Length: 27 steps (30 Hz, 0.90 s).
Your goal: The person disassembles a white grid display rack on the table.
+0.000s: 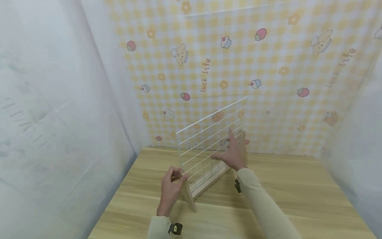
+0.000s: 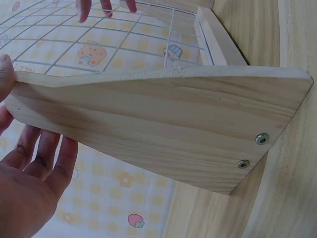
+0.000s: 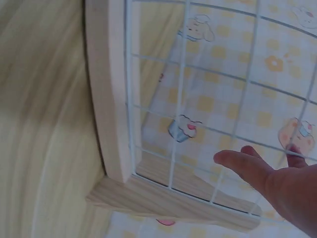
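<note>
A rack of white wire grid (image 1: 212, 115) stands upright on the table between two wooden side panels. My left hand (image 1: 170, 187) grips the top of the near side panel (image 2: 163, 119), thumb on one edge and fingers along the other. Two metal bolts (image 2: 262, 139) show near that panel's bottom. Over by the far side panel (image 3: 173, 201), my right hand (image 1: 234, 155) is spread at the grid, thumb and fingers extended. A wooden crossbar (image 3: 119, 99) joins the panels along the bottom of the grid.
The wood-grain table (image 1: 286, 196) carries the rack. Behind it hangs a yellow checked cloth (image 1: 268, 66) with cartoon prints. White sheets (image 1: 53, 99) close off the left and right sides. Black straps (image 1: 176, 229) are worn at both wrists.
</note>
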Available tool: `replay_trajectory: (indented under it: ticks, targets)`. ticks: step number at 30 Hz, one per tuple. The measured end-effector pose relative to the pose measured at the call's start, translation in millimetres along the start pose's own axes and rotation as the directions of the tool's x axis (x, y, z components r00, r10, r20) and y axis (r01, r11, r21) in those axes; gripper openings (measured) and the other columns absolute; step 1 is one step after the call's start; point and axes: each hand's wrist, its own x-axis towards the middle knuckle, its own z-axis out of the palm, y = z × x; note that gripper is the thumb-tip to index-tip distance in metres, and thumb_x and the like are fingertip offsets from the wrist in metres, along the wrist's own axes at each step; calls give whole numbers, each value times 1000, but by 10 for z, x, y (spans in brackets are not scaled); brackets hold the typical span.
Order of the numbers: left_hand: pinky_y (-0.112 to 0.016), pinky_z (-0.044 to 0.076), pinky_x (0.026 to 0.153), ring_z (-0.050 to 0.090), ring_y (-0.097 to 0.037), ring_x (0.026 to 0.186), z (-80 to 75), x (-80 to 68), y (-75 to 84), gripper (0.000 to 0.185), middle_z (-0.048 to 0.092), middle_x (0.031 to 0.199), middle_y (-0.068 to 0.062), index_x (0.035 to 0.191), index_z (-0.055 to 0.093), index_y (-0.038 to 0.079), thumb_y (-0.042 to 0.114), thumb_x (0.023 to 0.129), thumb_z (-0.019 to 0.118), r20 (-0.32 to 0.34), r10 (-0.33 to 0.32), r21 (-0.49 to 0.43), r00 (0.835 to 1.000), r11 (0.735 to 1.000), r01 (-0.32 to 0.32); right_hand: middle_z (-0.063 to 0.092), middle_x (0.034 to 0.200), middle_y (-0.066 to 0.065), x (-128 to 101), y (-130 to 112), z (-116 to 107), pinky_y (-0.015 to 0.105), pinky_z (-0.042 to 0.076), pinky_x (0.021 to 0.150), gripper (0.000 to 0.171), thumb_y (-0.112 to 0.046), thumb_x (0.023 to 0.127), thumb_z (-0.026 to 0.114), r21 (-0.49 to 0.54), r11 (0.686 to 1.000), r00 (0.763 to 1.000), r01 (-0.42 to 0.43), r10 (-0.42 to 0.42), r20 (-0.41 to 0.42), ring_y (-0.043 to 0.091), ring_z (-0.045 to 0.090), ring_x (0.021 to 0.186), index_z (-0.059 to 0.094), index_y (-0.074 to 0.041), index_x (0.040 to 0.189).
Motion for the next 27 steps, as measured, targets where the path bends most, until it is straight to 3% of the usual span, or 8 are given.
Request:
replay_trajectory:
  ticks: [4, 8, 14, 19, 23, 27]
  targets:
    - [-36, 50, 88, 60, -15, 91, -1, -6, 26, 30, 62, 89, -1, 98, 57, 12, 33, 79, 71, -13, 24, 18, 1000, 1000, -23, 29, 140, 15, -13, 80, 147, 54, 36, 104, 139, -37, 52, 90, 22, 999, 999, 28, -28, -21, 33, 33, 129, -13, -33, 146]
    - [-38, 50, 87, 60, -19, 87, 8, -16, 75, 36, 60, 85, -1, 102, 58, 10, 34, 78, 71, -23, 37, 11, 999, 999, -37, 27, 140, 18, -14, 134, 237, 54, 33, 107, 141, -35, 50, 91, 5, 999, 997, 33, -33, -68, 31, 31, 128, -12, -26, 147]
    - [-39, 49, 89, 59, -18, 86, 13, -25, 72, 34, 62, 87, -2, 100, 58, 11, 33, 78, 71, -35, 29, -15, 999, 999, -29, 32, 133, 15, 20, 202, 331, 49, 43, 98, 138, -27, 52, 91, -13, 999, 990, 37, -38, -139, 32, 40, 117, -8, -24, 148]
    - [-32, 50, 86, 61, -17, 89, 15, -17, 8, 32, 61, 88, 1, 100, 58, 17, 36, 77, 72, -48, 38, -3, 998, 999, -38, 35, 129, 15, 39, 234, 356, 47, 47, 89, 138, -27, 51, 91, -43, 995, 979, 91, -98, -181, 33, 44, 109, -6, -23, 149]
    - [-37, 50, 86, 61, -17, 90, 1, -19, 5, 31, 62, 89, 2, 100, 58, 16, 34, 78, 71, -42, 20, 0, 999, 1000, -20, 36, 127, 18, 50, 270, 375, 47, 47, 86, 136, -26, 52, 91, -54, 991, 974, 122, -130, -187, 32, 44, 105, -4, -20, 149]
    - [-44, 50, 89, 61, -23, 94, -27, -34, 89, 28, 64, 95, -6, 100, 59, 9, 27, 81, 70, -10, 11, -3, 1000, 1000, -11, 37, 126, 18, 67, 302, 387, 46, 49, 84, 136, -25, 51, 92, -56, 990, 969, 129, -138, -207, 35, 46, 103, -2, -18, 149]
